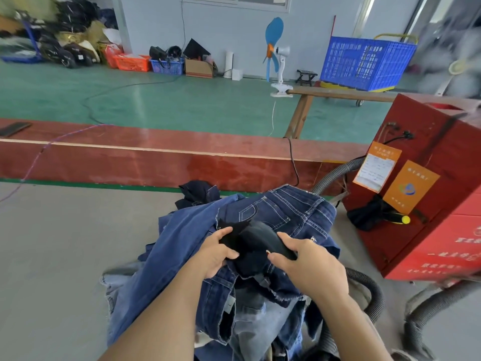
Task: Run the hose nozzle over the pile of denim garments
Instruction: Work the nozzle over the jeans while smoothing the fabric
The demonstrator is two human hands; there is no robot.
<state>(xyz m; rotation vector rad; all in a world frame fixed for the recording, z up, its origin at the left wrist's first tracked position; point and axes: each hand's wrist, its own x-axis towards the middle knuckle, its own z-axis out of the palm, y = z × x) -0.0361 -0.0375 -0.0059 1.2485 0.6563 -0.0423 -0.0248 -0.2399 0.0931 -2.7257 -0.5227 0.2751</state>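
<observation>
The black hose nozzle (pixel 263 237) lies on top of the pile of denim garments (pixel 234 269) in the near middle of the view, its tip pointing far-left onto a dark pair of jeans with white stitching (pixel 291 212). The right hand (pixel 307 264) has its grip clamped on the nozzle's rear, fingers curled over the body and thumb beneath. The left hand (pixel 218 252) sits just to the left, its grip pinching dark fabric beside the nozzle tip, apparently holding the cloth taut. The pile is mixed: dark jeans on top, a mid-blue garment (pixel 179 243) draped to the left, paler denim (pixel 250 332) lower and nearer. A grey corrugated hose (pixel 369 298) loops along the right of the pile toward a red machine box (pixel 426 194) with orange labels on its side, standing at the right. The pile rests on a pale grey desk (pixel 65 243), with a long red board (pixel 156 155) beyond it and a green floor (pixel 130 95) farther off, where a blue crate (pixel 364 63) and a small blue-bladed fan (pixel 276 48) stand. The step in hand looks like the pass itself, with the nozzle working the top garment. The next move probably calls for sliding the nozzle across the uncovered denim while the left hand keeps the fabric flat and out of the mouth.
</observation>
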